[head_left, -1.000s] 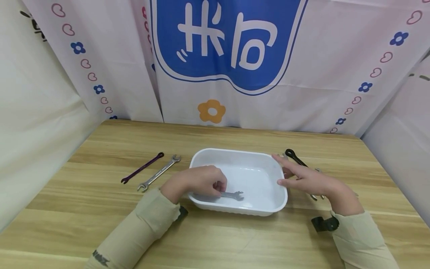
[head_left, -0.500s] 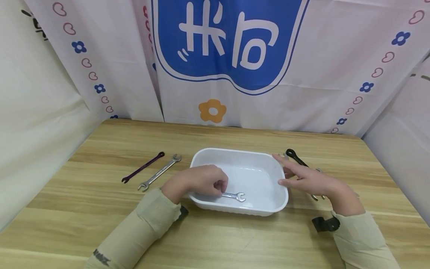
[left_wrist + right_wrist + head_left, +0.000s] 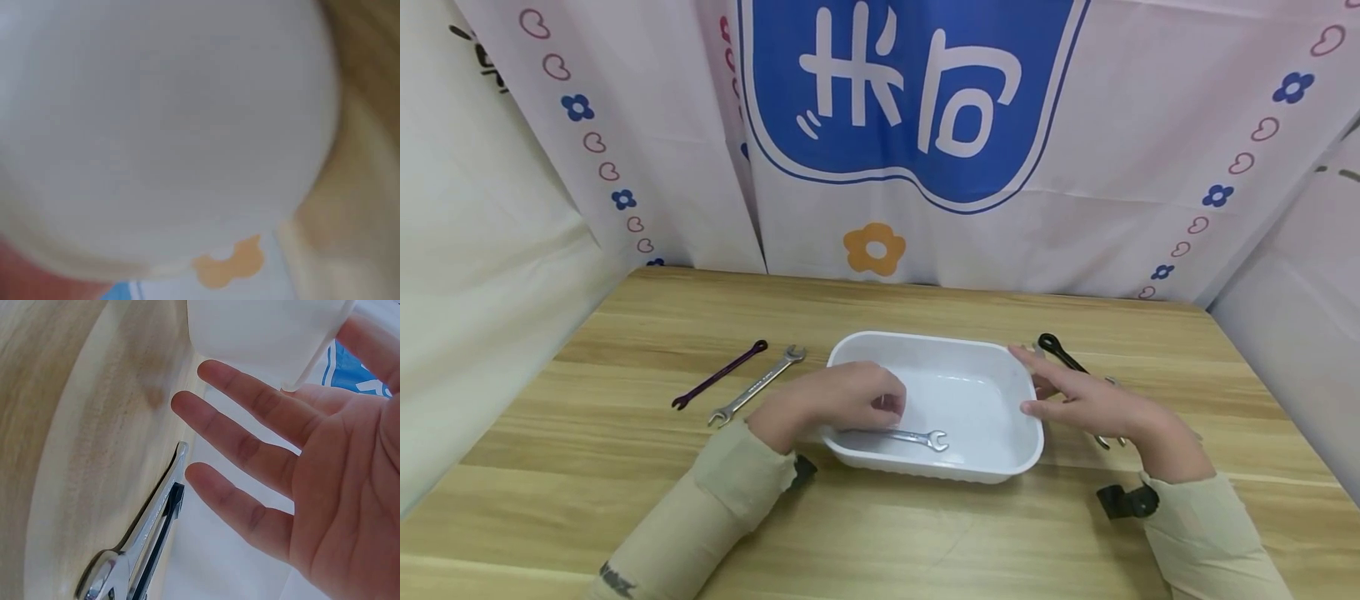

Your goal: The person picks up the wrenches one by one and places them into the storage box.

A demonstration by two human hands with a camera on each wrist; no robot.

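Note:
A white plastic bin point(image 3: 958, 404) stands on the table. In it, along the near wall, lies a silver wrench point(image 3: 917, 437). Just above this wrench is my left hand point(image 3: 853, 396), with loosely curled fingers and the wrench showing below them. The left wrist view is mostly filled by the blurred bin wall point(image 3: 175, 125). My right hand point(image 3: 1086, 402) rests at the bin's right rim, thumb and forefinger against it. Its other fingers point(image 3: 234, 434) are spread and nearly straight in the right wrist view, holding nothing.
Left of the bin lie a purple wrench point(image 3: 718, 375) and a silver open-end wrench point(image 3: 758, 387). A black wrench point(image 3: 1060, 352) and silver wrenches point(image 3: 147, 528) lie partly hidden under my right hand. A printed white curtain point(image 3: 805, 225) hangs behind the table.
My left hand has let go of the silver wrench and risen slightly up and left, baring more of its shank on the bin floor. The right hand stays at the rim.

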